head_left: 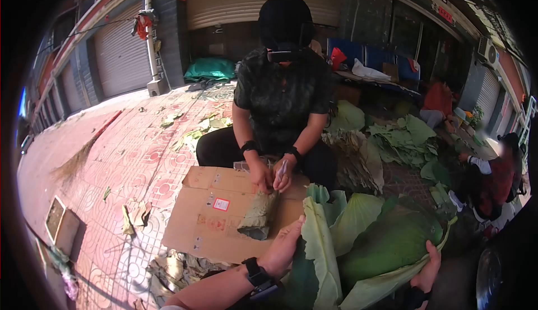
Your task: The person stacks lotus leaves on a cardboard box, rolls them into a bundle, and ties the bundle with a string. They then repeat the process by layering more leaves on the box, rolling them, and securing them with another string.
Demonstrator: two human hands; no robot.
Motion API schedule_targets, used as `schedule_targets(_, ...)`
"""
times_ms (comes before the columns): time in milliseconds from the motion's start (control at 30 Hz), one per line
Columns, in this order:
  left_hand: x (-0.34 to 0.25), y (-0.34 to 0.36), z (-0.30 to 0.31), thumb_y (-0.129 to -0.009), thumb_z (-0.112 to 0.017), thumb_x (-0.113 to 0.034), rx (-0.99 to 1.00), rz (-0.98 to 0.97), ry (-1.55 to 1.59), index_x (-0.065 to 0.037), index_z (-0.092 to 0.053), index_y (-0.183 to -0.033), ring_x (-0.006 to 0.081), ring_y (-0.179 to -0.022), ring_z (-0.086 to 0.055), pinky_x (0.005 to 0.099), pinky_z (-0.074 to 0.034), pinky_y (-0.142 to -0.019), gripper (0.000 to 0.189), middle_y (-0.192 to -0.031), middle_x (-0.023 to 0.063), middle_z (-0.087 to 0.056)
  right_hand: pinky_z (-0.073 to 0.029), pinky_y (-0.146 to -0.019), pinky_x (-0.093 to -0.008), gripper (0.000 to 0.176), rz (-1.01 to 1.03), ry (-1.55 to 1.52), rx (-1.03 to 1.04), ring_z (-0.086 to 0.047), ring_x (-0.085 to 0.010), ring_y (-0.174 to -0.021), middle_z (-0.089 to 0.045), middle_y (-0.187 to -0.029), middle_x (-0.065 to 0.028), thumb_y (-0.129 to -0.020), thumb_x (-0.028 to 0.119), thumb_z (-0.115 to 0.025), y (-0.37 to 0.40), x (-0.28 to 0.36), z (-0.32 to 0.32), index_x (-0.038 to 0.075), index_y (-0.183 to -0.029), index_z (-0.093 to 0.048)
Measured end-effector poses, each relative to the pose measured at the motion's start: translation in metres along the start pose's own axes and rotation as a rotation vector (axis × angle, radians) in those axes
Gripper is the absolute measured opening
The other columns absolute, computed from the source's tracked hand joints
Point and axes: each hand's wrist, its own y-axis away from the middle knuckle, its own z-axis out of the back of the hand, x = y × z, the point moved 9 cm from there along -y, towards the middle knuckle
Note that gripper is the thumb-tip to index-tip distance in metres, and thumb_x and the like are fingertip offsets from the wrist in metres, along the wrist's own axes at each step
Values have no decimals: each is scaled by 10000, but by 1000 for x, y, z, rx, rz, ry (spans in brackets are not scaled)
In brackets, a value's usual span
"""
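Large green leaves fill the lower right of the head view, spread between my two hands. My left hand grips the pale folded edge of a leaf on the left side, its fingers partly hidden behind it. At the right side, my right hand is closed round the rim of the leaves. Across from me sits a co-worker in dark clothes, whose two hands are at the top end of a rolled dull-green leaf bundle. That bundle lies on a flattened cardboard sheet.
Dry leaves lie below the cardboard, and stacked leaves lie behind at the right. A broom and an open box are at the left. More people sit at the far right.
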Motion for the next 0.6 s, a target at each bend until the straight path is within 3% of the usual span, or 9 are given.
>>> schedule_targets(100, 20, 8, -25, -1020, -404, -392, 94, 92, -59, -46, -616, -1133, 24, -882, -547, 213, -456, -822, 422, -1017, -37, -631, -475, -916, -366, 435, -20, 0, 12, -595, -257, -1042, -609, -1158, -122, -824, 200, -621, -9, -10, 11, -4, -1199, -537)
schedule_targets(300, 39, 4, -49, -1030, -387, -362, 280, 50, -98, -63, -624, -1080, -3, -873, -518, 192, -438, -813, 384, -990, -84, -606, -475, -910, -389, 459, -100, -66, 13, -571, -262, -1062, -577, -1180, -128, -831, 183, -603, -19, -26, 24, 8, -1243, -505)
schedule_targets(333, 39, 4, -50, -1014, -417, -404, 276, 51, -76, -42, -631, -1077, 9, -847, -512, 203, -441, -791, 426, -920, -79, -596, -475, -910, -391, 460, -97, -65, 14, -570, -264, -1061, -575, -1181, -128, -830, 183, -604, -20, -26, 22, 8, -1243, -505)
schedule_targets(600, 26, 6, -40, -1022, -398, -389, 214, -10, -197, -51, -621, -1052, -1, -880, -487, 196, -428, -810, 406, -926, -94, -571, -473, -909, -402, 477, -84, -23, 34, -565, -273, -1066, -565, -1199, -127, -827, 182, -609, -11, -26, 3, 8, -1256, -497)
